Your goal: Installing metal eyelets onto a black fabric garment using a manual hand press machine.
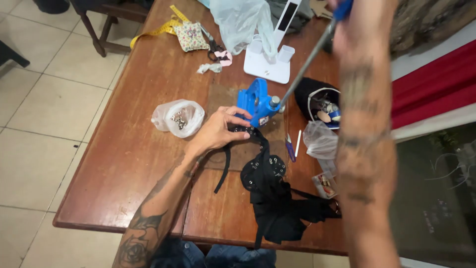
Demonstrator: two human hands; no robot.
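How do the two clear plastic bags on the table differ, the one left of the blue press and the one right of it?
The left bag lies open on bare wood and holds small silver metal pieces; the right bag is crumpled and its contents cannot be made out. The left bag sits near the left hand, which holds black fabric at the blue press; the right bag lies beside a black pouch. Both are thin and see-through.
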